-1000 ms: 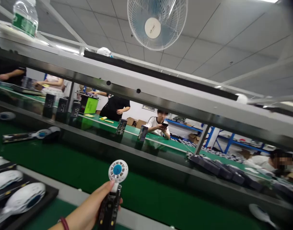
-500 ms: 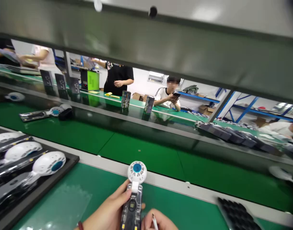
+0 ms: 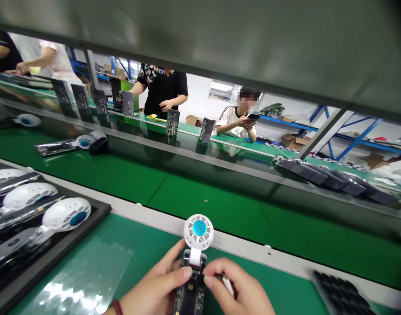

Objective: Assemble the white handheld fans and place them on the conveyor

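Bright overhead light, glare on plastic film (image 3: 88, 271) (lower left); blurred edges

Fan handle (image 3: 189, 297) cut off below

Both hands, the left hand (image 3: 157, 286) and the right hand (image 3: 239, 291), are close together low on the counter (image 3: 137, 245), with open green surface around them. To the left a black tray (image 3: 72, 238) of white fans blocks the way, and a clear plastic sheet (image 3: 88, 271) lies between. Ahead, the green belt (image 3: 220, 205) is open, and a dark ribbed mat (image 3: 338, 295) lies at the right.
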A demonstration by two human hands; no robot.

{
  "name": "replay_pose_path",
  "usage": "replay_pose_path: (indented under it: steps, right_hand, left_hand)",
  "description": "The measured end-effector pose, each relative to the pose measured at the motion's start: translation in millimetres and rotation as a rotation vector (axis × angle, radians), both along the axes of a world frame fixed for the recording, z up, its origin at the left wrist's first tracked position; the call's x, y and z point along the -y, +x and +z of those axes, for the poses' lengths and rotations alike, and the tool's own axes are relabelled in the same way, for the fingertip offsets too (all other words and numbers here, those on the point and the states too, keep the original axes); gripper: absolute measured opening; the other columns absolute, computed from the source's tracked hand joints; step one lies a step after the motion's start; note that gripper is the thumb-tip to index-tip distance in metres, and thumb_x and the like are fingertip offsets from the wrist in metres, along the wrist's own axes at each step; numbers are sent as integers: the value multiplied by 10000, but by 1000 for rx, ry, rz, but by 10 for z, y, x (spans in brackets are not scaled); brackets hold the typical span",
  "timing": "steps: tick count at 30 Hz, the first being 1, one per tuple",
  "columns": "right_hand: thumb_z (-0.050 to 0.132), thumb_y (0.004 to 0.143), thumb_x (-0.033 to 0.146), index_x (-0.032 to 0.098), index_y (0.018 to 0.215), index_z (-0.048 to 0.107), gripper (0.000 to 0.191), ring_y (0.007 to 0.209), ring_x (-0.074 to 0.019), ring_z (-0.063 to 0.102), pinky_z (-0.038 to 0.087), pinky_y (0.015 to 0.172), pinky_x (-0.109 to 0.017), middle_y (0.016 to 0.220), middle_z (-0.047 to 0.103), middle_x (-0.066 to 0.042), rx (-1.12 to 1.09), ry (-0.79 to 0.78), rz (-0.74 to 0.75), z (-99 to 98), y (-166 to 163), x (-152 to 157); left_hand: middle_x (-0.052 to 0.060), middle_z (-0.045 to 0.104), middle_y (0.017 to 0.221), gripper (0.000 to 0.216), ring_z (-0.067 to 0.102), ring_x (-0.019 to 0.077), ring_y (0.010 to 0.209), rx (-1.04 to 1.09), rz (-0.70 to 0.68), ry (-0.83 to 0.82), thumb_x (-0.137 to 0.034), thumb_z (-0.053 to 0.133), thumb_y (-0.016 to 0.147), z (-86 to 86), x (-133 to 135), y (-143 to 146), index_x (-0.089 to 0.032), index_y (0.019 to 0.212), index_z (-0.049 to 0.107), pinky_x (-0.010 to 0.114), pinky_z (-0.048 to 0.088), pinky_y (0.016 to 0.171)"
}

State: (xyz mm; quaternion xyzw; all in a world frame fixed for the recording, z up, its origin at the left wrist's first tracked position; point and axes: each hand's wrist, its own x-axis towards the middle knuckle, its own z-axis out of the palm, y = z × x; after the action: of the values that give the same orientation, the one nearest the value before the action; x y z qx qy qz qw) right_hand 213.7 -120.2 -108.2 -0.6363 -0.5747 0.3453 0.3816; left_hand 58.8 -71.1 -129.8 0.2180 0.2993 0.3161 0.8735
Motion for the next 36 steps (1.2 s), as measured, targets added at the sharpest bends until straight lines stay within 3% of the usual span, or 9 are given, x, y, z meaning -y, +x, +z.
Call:
replay_pose_path:
  steps: [4,9,14,18,24,36]
  right_hand:
    - [503,748,237,251,724,584,86,681,-157,573,403,610,-208,757,629,-7,147,90,32,-17,-40,-36]
    - [478,750,219,249,852,548,127,563,-126,557,411,519,-194,725,628,31,215,-19,30,74,-67,20]
    - [476,753,151,237,709,563,131,637,-104,567,423,589,-163,722,612,42,295,59,119,143,-89,39]
    - [464,762,135,238,724,566,150,655,-107,578,425,590,-167,726,606,36,310,40,127,120,-99,47]
    - [482,743,134,243,697,571,148,619,-96,574,416,558,-148,695,608,51,332,75,81,101,-125,56]
    - [398,800,120,251,792,555,204,660,-135,580,462,589,-213,792,573,7,439,86,151,91,-181,70]
  left_hand:
    - [51,603,850,729,546,229,854,-17,-5,34,-220,688,618,45,31,5,-227,1255,334,345,362,799]
    - [30,580,828,657,533,196,827,-48,0,91,-209,618,701,84,56,13,-251,1273,296,320,353,768]
    - [25,573,820,680,531,189,831,-113,-35,113,-236,629,700,94,62,18,-259,1281,277,288,352,717]
    - [-11,525,714,662,534,215,843,-142,-52,114,-261,640,688,79,55,17,-277,1263,312,314,354,725]
    - [-4,523,739,675,531,224,841,-135,-52,92,-264,651,675,56,44,22,-265,1259,313,347,353,757]
    - [-9,541,751,651,494,160,777,-120,-46,83,-245,637,696,79,52,18,-258,1259,310,306,339,764]
